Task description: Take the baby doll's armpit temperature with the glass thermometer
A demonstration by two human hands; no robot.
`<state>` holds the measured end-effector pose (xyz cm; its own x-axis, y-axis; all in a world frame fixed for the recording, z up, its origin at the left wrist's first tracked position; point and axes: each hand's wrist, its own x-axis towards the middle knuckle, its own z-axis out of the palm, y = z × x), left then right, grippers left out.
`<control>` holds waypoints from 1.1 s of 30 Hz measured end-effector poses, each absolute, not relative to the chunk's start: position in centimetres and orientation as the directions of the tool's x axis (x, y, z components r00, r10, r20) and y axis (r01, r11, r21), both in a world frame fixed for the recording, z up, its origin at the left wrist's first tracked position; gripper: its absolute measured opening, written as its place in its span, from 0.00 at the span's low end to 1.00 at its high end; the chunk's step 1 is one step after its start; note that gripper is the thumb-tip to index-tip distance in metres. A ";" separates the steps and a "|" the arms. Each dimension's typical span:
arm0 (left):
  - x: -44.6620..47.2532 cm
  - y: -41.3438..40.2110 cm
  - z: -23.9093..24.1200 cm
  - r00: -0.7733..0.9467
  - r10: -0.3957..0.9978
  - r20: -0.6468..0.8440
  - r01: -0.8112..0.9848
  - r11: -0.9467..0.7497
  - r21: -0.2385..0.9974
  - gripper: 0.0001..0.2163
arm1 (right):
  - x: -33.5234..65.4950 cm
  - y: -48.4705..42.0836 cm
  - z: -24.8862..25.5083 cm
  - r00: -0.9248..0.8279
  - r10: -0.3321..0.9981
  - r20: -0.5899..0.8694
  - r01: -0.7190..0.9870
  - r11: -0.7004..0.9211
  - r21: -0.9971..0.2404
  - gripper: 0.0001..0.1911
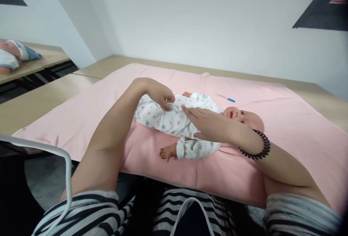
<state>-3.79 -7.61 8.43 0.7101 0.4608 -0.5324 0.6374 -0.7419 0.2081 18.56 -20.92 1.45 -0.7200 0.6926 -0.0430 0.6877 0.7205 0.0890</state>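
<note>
A baby doll [239,115] in a white printed romper [168,118] lies on its back on a pink blanket [272,138], head to the right. My left hand [160,94] is closed in a pinch on a fold of the romper near the doll's belly. Beside it, my right hand [206,123] lies flat on the doll's chest with fingers stretched out. A black coil band [258,145] sits on my right wrist.
A blue and white pen [227,98] lies on the blanket behind the doll. The blanket covers a wooden table [40,98] against a white wall. Another doll [13,56] lies on a table at far left. A white cable [65,178] hangs at lower left.
</note>
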 end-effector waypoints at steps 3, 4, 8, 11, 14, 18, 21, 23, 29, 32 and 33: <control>-4.5 -7.6 8.8 0.697 0.454 -0.555 0.658 -0.713 0.242 0.14 | 18.8 -20.6 1.5 -0.704 0.709 -0.045 0.707 0.705 0.057 0.53; -4.7 -7.6 9.0 0.692 0.456 -0.559 0.667 -0.700 0.255 0.14 | 18.9 -20.6 1.7 -0.710 0.703 -0.049 0.701 0.711 0.048 0.52; -4.8 -8.0 9.3 0.643 0.467 -0.608 0.717 -0.646 0.263 0.13 | 19.6 -21.5 3.5 -0.751 0.648 -0.127 0.653 0.757 0.002 0.39; -4.6 -8.2 9.3 0.610 0.482 -0.629 0.742 -0.626 0.240 0.14 | 19.9 -23.0 5.0 -0.764 0.631 -0.139 0.631 0.774 0.046 0.32; -4.3 -8.1 9.1 0.595 0.499 -0.631 0.753 -0.620 0.220 0.16 | 19.3 -24.3 5.2 -0.775 0.624 -0.098 0.608 0.780 0.149 0.17; -4.3 -7.8 8.9 0.586 0.509 -0.631 0.757 -0.621 0.201 0.15 | 17.3 -24.4 3.5 -0.748 0.650 -0.136 0.595 0.747 0.297 0.12; -4.3 -7.8 8.8 0.572 0.521 -0.633 0.765 -0.617 0.183 0.14 | 16.0 -23.6 2.3 -0.717 0.681 -0.148 0.610 0.716 0.339 0.13; -4.3 -7.8 8.8 0.571 0.521 -0.634 0.764 -0.621 0.177 0.14 | 15.7 -23.2 2.0 -0.715 0.680 -0.164 0.605 0.719 0.342 0.11; -4.3 -8.0 8.9 0.574 0.524 -0.629 0.758 -0.630 0.167 0.14 | 16.5 -23.8 3.1 -0.793 0.569 -0.219 0.521 0.819 0.241 0.13; -4.2 -8.3 9.0 0.570 0.504 -0.649 0.757 -0.628 0.178 0.13 | 16.5 -24.1 3.4 -0.821 0.515 -0.245 0.476 0.856 0.202 0.12; -4.2 -8.4 9.0 0.567 0.501 -0.654 0.758 -0.628 0.175 0.13 | 16.5 -24.1 3.4 -0.823 0.510 -0.250 0.475 0.860 0.189 0.12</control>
<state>-4.19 -8.38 9.03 0.5665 0.5009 -0.6543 0.7580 -0.6282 0.1754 16.48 -24.06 3.40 -0.8232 0.5097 -0.2501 0.4748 0.8596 0.1890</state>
